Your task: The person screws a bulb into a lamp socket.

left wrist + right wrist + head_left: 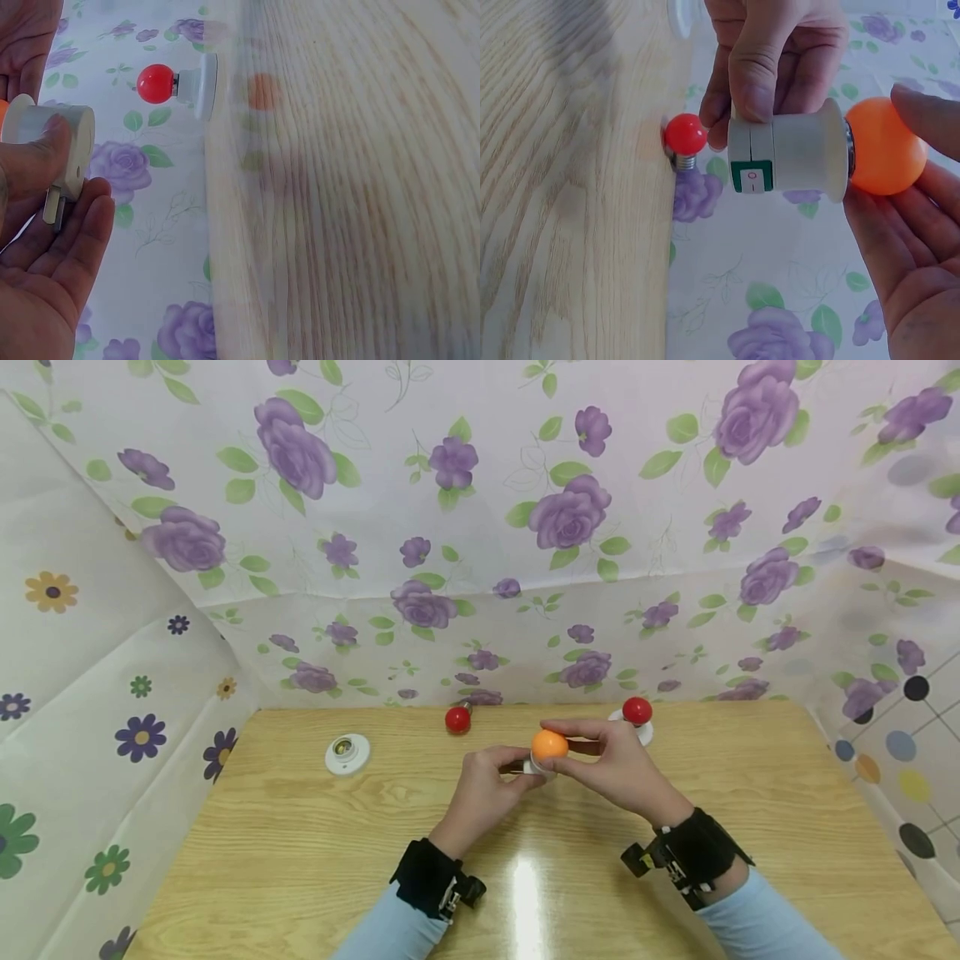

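My left hand point(486, 789) grips a white plug-in lamp socket point(802, 154) by its body, thumb on one side and fingers on the other. The socket has a green-framed switch point(752, 177), and two flat prongs point(54, 208) stick out of it in the left wrist view. An orange light bulb point(550, 745) sits at the socket's mouth, with a sliver of its metal base showing between. Thumb and fingers of my right hand point(622, 770) pinch the orange bulb from either side. Both hands are above the table.
A loose red bulb point(458, 720) lies near the table's back edge. Back right, another red bulb point(637, 711) stands in a round white lamp base point(645, 734). A bulbless white lamp base point(347, 754) rests at left. Flowered sheeting point(450, 560) rises behind the wooden table point(315, 860).
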`<state>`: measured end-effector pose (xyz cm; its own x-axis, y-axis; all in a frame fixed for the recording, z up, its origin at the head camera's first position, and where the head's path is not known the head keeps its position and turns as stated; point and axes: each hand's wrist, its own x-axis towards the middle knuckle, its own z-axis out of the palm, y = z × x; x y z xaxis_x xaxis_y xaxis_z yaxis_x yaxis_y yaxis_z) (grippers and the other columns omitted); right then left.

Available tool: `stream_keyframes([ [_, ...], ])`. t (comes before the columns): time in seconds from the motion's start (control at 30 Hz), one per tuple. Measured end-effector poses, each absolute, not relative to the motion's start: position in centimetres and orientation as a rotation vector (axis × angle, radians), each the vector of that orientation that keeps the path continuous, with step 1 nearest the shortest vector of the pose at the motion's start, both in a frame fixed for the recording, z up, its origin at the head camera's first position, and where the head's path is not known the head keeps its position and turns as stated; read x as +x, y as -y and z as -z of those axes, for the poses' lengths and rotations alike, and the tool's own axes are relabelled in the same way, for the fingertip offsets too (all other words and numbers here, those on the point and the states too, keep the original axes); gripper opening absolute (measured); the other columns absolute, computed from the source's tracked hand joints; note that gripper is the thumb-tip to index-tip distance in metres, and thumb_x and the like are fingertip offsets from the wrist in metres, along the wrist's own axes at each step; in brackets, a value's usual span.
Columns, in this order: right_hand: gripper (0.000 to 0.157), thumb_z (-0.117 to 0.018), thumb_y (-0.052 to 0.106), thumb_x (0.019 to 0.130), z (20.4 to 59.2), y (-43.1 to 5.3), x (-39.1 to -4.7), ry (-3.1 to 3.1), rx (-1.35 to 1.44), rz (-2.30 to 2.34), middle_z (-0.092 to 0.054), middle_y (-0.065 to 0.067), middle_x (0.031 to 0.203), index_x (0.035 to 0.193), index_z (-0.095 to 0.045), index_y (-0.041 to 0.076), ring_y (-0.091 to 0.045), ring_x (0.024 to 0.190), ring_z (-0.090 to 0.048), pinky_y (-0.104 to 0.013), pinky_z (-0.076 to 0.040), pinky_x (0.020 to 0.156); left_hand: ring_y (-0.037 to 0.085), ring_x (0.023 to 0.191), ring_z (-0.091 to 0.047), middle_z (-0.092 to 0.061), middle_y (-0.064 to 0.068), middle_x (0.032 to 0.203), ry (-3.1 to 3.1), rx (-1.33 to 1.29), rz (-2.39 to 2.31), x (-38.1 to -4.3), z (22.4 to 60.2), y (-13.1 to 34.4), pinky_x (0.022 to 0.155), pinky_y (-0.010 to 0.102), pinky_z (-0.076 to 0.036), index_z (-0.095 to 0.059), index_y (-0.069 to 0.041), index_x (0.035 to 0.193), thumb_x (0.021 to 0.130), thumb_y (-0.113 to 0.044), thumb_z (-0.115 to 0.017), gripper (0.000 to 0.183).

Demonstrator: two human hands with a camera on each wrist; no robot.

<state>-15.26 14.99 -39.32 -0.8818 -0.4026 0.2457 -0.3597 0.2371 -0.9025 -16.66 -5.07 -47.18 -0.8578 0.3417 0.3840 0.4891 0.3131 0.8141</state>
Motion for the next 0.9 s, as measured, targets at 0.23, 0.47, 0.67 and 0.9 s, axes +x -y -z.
stream_keyframes([
  [0.23,0.038,-0.072,0.014,0.08,39.7,-14.4,-15.1,-2.466,-0.736,1.858,-0.06,-0.008,0.118,0.116,-0.063,0.009,-0.023,0.104,-0.058,-0.038,-0.049,0.078,0.001,0.089,-0.059,-0.063,-0.01,0.1,2.441,-0.728,1.514,-16.5,47.1,5.0,0.076,0.024,-0.049,-0.069,-0.017,0.104,0.081,-0.025,-0.072,0.025],
  [0.47,0.039,-0.075,0.022,0.078,42.5,-14.1,-16.2,-2.596,-0.775,1.983,-0.062,-0.001,0.114,0.115,-0.065,0.02,-0.017,0.105,-0.057,-0.035,-0.049,0.08,-0.002,0.086,-0.058,-0.064,-0.011,0.097,2.352,-0.684,1.457,-16.5,47.4,4.4,0.073,0.022,-0.049,-0.07,-0.018,0.103,0.082,-0.026,-0.071,0.022],
  [0.67,0.041,-0.076,0.022,0.077,42.4,-14.0,-16.2,-2.654,-0.804,1.961,-0.062,0.005,0.114,0.116,-0.064,0.021,-0.014,0.105,-0.056,-0.033,-0.048,0.082,0.0,0.087,-0.059,-0.064,-0.011,0.098,2.32,-0.701,1.471,-16.6,47.4,4.5,0.072,0.025,-0.05,-0.07,-0.02,0.103,0.082,-0.027,-0.071,0.022],
  [0.9,0.045,-0.071,0.013,0.081,39.6,-14.6,-15.7,-2.501,-0.871,1.853,-0.057,-0.005,0.123,0.124,-0.058,0.011,-0.023,0.11,-0.054,-0.036,-0.045,0.087,0.002,0.089,-0.059,-0.064,-0.011,0.1,2.327,-0.781,1.549,-17.0,46.9,5.2,0.075,0.028,-0.05,-0.069,-0.018,0.104,0.081,-0.022,-0.071,0.024],
])
